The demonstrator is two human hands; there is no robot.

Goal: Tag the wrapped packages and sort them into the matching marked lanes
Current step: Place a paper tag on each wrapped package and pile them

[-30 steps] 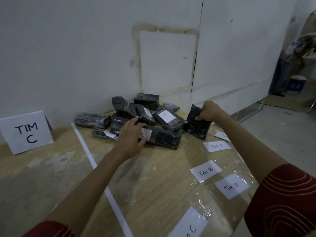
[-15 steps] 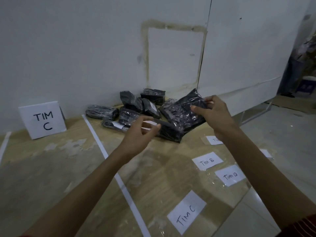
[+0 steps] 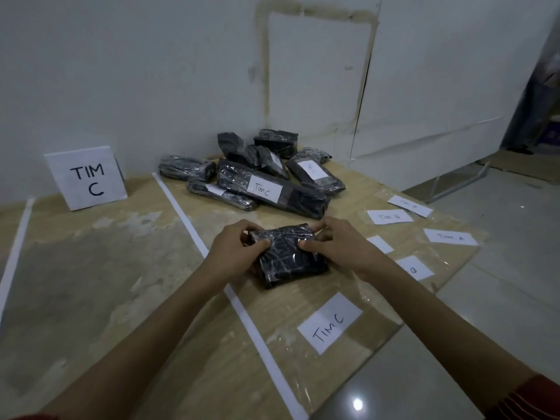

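A small black package [image 3: 288,256] wrapped in clear film lies on the wooden board in front of me, with no tag visible on it. My left hand [image 3: 235,253] grips its left end with thumb on top. My right hand [image 3: 336,248] grips its right end the same way. Behind it, against the wall, several black wrapped packages form a pile [image 3: 260,171]; the long front one carries a "Tim C" tag [image 3: 264,190]. Loose paper tags lie to the right: "TIM C" [image 3: 329,322], "Tim B" [image 3: 390,216] and "Tim A" [image 3: 450,237].
A standing "TIM C" sign [image 3: 86,178] leans on the wall at the left. White tape lines [image 3: 194,234] mark the lanes on the board. The board's right edge [image 3: 454,277] meets a grey tiled floor.
My right hand brought the black package from the pile down to the board in front of me. My left hand, empty before, now grips its left end.
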